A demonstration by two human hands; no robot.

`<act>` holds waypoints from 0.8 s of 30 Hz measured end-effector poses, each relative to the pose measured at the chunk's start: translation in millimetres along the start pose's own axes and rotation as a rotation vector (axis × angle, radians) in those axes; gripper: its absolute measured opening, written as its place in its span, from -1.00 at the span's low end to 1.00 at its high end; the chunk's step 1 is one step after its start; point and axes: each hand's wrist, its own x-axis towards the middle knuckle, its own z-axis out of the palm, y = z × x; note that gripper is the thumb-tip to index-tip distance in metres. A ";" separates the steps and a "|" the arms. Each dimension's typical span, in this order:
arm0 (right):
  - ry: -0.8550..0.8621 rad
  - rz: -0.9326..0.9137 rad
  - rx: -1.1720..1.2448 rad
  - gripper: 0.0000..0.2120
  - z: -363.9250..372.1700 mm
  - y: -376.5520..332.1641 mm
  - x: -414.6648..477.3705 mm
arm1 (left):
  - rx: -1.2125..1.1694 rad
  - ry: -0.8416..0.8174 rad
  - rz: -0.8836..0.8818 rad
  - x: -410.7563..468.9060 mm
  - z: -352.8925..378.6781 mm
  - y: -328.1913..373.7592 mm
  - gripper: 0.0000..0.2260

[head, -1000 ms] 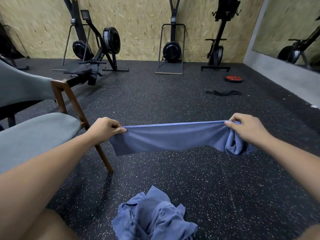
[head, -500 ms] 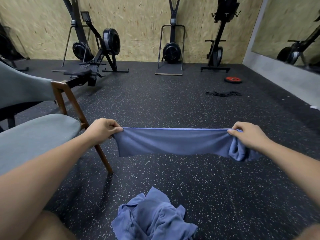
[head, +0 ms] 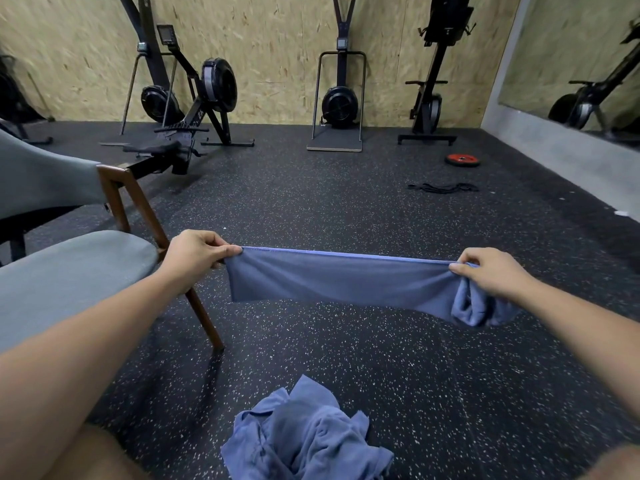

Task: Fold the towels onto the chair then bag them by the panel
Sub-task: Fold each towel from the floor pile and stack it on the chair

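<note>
A blue towel (head: 332,280) is stretched taut in the air between my hands, above the speckled black floor. My left hand (head: 195,252) pinches its left end. My right hand (head: 491,270) grips the right end, where the cloth bunches and hangs below my fingers. A crumpled heap of blue towels (head: 304,434) lies on the floor near my knees. The grey chair (head: 69,271) with brown wooden legs stands at the left, its seat close to my left hand.
Rowing machines (head: 194,98) and other exercise machines (head: 341,98) line the wooden panel wall (head: 277,46) at the back. A red weight plate (head: 462,160) and a black strap (head: 443,187) lie on the floor at right. A mirror wall (head: 571,64) runs along the right.
The towel has been pulled straighter and tauter between my hands, and its top edge has dropped slightly. The heap on the floor has not moved.
</note>
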 end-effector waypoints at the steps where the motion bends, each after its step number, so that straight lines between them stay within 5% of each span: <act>1: -0.012 0.001 -0.002 -0.76 -0.3 -0.8 -1.1 | 0.003 0.004 -0.015 0.0 -0.4 -0.2 -0.69; 6: -0.029 0.008 -0.007 -0.83 -0.5 -7.2 -5.2 | 0.095 0.020 0.002 -5.7 5.9 7.4 -0.68; 16: -0.080 0.029 0.092 -0.91 8.1 -36.0 -18.9 | 0.448 -0.244 0.097 -16.9 32.9 30.9 -0.86; 24: -0.220 -0.041 0.450 -0.95 12.7 -103.6 -47.0 | 0.282 -0.372 0.140 -44.1 55.3 71.2 -0.86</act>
